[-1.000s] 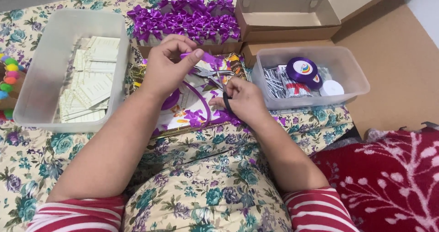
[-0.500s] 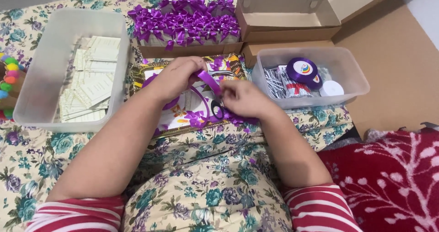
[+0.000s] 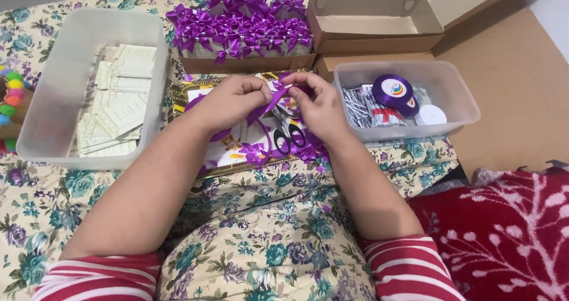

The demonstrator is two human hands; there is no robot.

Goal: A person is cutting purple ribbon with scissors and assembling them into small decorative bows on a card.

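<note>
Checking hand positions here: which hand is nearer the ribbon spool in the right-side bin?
Right. The right hand sits just left of the bin holding the purple ribbon spool; the left hand is farther left, beyond the right hand.

A single head-worn camera looks steeply down from the person's own eye level over the lap and along both forearms, facing forward toward the far edge of the flower-print cloth (image 3: 41,200). It sits close: the left hand (image 3: 228,102) and right hand (image 3: 320,105) meet just above the middle of the frame, while the striped sleeves fill the bottom corners. The clear bin of cards (image 3: 65,69) marks the left reach, the brown cardboard (image 3: 515,81) the right.
</note>
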